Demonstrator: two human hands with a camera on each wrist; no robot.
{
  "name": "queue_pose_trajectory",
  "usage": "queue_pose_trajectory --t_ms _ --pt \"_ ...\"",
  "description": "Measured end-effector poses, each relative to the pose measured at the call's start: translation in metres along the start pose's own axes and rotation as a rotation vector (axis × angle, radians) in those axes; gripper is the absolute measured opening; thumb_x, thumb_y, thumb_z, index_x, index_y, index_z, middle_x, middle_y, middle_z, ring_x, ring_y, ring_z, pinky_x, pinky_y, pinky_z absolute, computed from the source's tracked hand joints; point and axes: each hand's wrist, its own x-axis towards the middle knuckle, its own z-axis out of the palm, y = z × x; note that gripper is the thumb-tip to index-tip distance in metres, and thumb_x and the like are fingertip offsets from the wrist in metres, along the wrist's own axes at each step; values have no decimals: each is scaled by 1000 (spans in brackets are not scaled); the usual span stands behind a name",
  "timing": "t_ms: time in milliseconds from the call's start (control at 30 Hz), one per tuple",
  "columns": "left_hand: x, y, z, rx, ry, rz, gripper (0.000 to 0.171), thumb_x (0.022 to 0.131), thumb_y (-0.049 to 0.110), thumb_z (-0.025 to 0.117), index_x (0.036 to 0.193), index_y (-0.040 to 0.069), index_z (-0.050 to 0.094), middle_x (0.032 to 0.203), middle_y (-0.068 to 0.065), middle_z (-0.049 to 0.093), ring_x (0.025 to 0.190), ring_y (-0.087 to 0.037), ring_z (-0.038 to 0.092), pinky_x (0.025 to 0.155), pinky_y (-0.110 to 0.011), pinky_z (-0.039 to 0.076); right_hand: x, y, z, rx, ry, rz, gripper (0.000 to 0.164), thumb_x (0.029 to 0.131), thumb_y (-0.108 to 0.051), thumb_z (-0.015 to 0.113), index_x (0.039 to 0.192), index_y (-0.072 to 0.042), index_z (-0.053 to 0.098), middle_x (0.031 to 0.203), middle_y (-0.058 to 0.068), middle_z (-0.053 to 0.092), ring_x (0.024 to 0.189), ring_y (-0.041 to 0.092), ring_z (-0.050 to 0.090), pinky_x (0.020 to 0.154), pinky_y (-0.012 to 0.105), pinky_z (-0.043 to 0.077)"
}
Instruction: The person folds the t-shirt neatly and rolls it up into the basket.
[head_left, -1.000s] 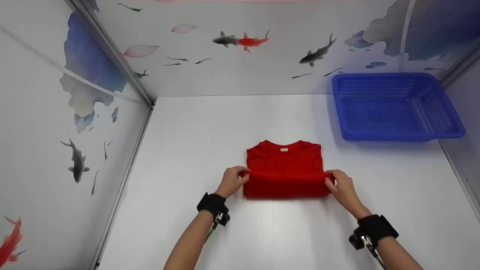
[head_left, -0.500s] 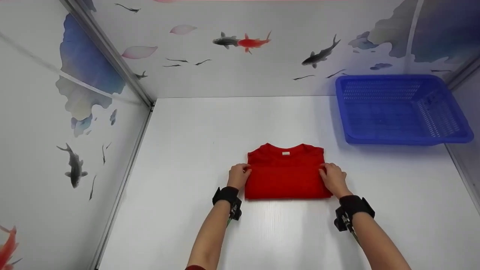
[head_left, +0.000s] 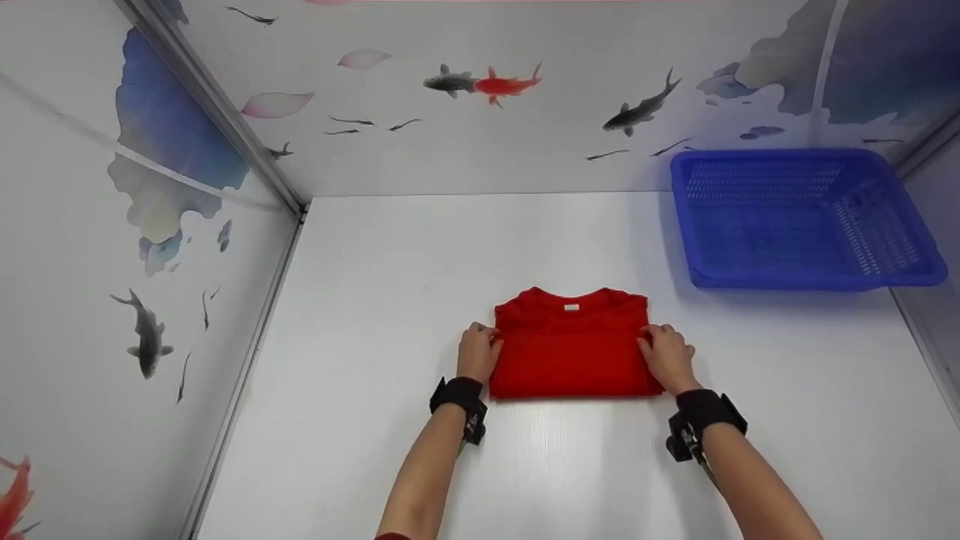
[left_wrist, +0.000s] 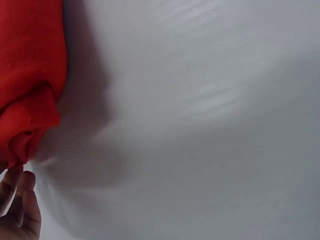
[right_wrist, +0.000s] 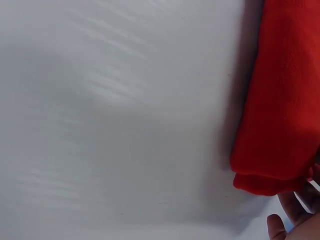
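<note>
A red sleeveless shirt lies on the white table, its lower part folded up over the front in a wide flat band. The neckline with a small white label faces away from me. My left hand pinches the left end of the band's upper edge. At the right end of that edge, my right hand holds the cloth between thumb and fingers. Rolled layers of the shirt show at its side in the left wrist view, right at the fingertips. In the right wrist view the fingers partly disappear behind the shirt.
A blue plastic basket with perforated sides stands at the back right of the table. White walls printed with fish and leaves border the back and the left. Each wrist wears a black strap with a camera.
Both hands have moved the folded edge away from me and laid it flatter, so the band is taller. Over the last half second the hands hardly move. The view has shifted slightly.
</note>
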Motion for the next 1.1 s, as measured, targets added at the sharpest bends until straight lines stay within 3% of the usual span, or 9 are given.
queue_pose_trajectory --t_ms 200,400,533,733,867,1100 --pt "-20 3 -22 18 35 138 17 82 16 65 96 7 69 93 -7 58 87 -22 53 70 -34 44 -23 0 -7 9 103 -196 33 83 -4 58 114 4 56 109 25 51 99 42 46 72 57 36" --pt "-50 -2 -33 86 16 412 16 79 18 69 93 11 70 95 -1 61 91 -17 54 70 -30 41 -60 11 -2 -83 200 -460 39 70 -1 71 107 0 61 109 18 55 99 36 50 75 54 35" --pt "-63 -8 -30 181 -26 536 25 79 21 70 101 10 69 102 0 62 98 -15 54 75 -29 41 -74 21 6 -171 225 -556 46 62 0 76 106 0 61 108 18 57 98 34 54 77 55 37" --pt "-68 -14 -18 293 -55 580 36 76 20 72 109 7 65 110 -2 61 104 -15 54 79 -30 41 -74 33 18 -194 244 -600 55 59 6 75 111 3 58 110 19 58 100 32 55 78 55 38" --pt "-70 -16 -10 341 -6 599 38 73 15 74 109 7 64 109 -2 61 103 -15 55 78 -29 42 -71 38 25 -186 298 -627 55 58 9 74 111 5 57 107 20 58 96 33 56 75 52 40" --pt "-77 -15 5 383 94 566 36 70 8 72 104 7 61 102 -4 59 98 -16 55 76 -28 45 -69 41 34 -219 397 -674 51 58 9 73 106 6 57 103 20 58 91 32 56 68 47 41"
